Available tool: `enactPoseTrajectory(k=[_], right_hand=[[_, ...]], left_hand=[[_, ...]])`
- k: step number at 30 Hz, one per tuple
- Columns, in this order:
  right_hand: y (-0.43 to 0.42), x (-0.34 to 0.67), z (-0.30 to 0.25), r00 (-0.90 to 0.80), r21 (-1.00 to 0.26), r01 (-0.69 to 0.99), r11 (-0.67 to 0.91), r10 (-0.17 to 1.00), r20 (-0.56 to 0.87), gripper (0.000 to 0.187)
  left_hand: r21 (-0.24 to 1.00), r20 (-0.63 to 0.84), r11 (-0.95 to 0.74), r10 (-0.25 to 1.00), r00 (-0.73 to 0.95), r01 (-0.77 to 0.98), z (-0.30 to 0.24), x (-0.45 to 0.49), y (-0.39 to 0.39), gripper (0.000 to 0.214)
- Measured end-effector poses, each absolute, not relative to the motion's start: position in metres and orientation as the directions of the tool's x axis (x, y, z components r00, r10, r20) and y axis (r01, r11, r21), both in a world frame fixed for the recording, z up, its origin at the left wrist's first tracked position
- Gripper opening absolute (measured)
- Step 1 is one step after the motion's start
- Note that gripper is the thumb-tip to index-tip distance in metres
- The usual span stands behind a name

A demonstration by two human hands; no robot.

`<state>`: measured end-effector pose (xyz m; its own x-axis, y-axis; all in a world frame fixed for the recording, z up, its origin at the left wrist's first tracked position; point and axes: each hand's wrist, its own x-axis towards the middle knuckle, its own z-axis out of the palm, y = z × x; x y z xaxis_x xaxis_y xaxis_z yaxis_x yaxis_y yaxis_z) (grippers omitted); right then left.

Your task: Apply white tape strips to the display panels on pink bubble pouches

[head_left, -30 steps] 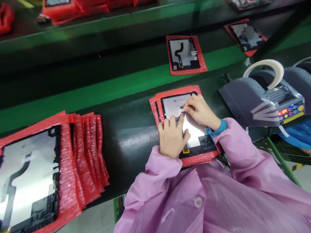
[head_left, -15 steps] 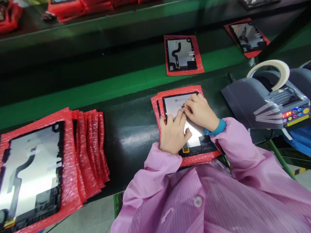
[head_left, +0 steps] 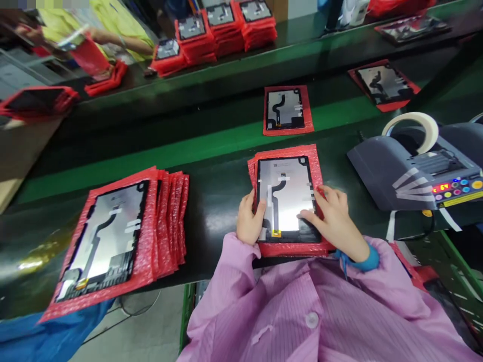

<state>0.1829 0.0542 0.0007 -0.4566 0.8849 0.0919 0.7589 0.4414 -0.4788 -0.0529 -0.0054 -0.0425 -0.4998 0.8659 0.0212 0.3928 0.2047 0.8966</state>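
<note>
In front of me a tablet display panel [head_left: 296, 198] lies with its silver back up on red bubble-wrap bags [head_left: 287, 250]. A dark curved ribbon cable [head_left: 275, 208] runs down it to a yellow connector, with white tape strips near it. My left hand [head_left: 249, 219] grips the panel's left edge, its thumb on top and its fingers partly hidden at the side. At the right edge, my right hand [head_left: 337, 221] holds the panel, its thumb stretched over the silver back and its fingers along the bag's side.
A stack of bagged panels [head_left: 109, 236] stands left. To the right is a grey tape dispenser [head_left: 377, 173] with white strips stuck on it and a tape roll [head_left: 430, 133]. Another panel [head_left: 286, 108] lies beyond on the green strip. A co-worker in yellow [head_left: 128, 32] handles red bags.
My hands have moved from the panel's upper middle out to its left and right edges, uncovering the ribbon cable and tape. The view has tilted up, bringing the co-worker into sight.
</note>
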Motion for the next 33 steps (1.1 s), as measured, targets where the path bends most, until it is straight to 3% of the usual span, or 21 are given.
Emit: enactPoseTrajectory(k=[5, 9, 13, 16, 19, 21, 24, 29, 33], right_hand=[[0.042, 0.167, -0.016, -0.507, -0.570, 0.677, 0.466, 0.856, 0.098, 0.092], [0.049, 0.167, -0.029, -0.449, -0.696, 0.601, 0.392, 0.886, 0.111, 0.097], [0.055, 0.172, -0.033, -0.359, -0.863, 0.423, 0.274, 0.926, 0.118, 0.079], [0.057, 0.175, -0.034, -0.257, -0.977, 0.179, 0.112, 0.964, 0.063, 0.055], [0.060, 0.180, -0.034, -0.187, -0.997, -0.072, -0.024, 0.982, -0.010, 0.057], [0.061, 0.186, -0.031, -0.163, -0.988, -0.140, -0.064, 0.986, -0.041, 0.057], [0.064, 0.200, -0.026, -0.106, -0.987, -0.143, -0.078, 0.992, -0.063, 0.052], [0.070, 0.219, -0.022, -0.144, -0.987, -0.128, -0.100, 0.986, -0.081, 0.044], [0.075, 0.221, -0.024, -0.217, -0.990, -0.069, -0.119, 0.971, -0.102, 0.040]], left_hand=[[0.981, -0.086, 0.169, 0.826, -0.558, 0.099, -0.033, -0.042, -0.012, 0.040], [0.995, 0.047, 0.028, 0.737, -0.674, 0.100, -0.015, -0.027, -0.019, 0.030], [0.992, -0.096, 0.031, 0.812, -0.576, -0.123, 0.001, -0.017, -0.016, 0.033], [0.972, -0.194, 0.076, 0.798, -0.570, -0.223, 0.004, -0.013, -0.009, 0.040], [0.931, -0.298, 0.111, 0.780, -0.550, -0.347, 0.006, -0.012, -0.006, 0.046], [0.910, -0.336, 0.137, 0.797, -0.502, -0.392, 0.011, -0.016, -0.009, 0.043], [0.921, -0.323, 0.149, 0.809, -0.492, -0.361, 0.032, -0.042, -0.029, 0.038], [0.991, -0.129, 0.070, 0.699, -0.703, -0.112, 0.095, -0.143, -0.097, 0.036], [0.963, -0.156, 0.271, 0.557, -0.816, 0.001, 0.129, -0.232, -0.151, 0.038]])
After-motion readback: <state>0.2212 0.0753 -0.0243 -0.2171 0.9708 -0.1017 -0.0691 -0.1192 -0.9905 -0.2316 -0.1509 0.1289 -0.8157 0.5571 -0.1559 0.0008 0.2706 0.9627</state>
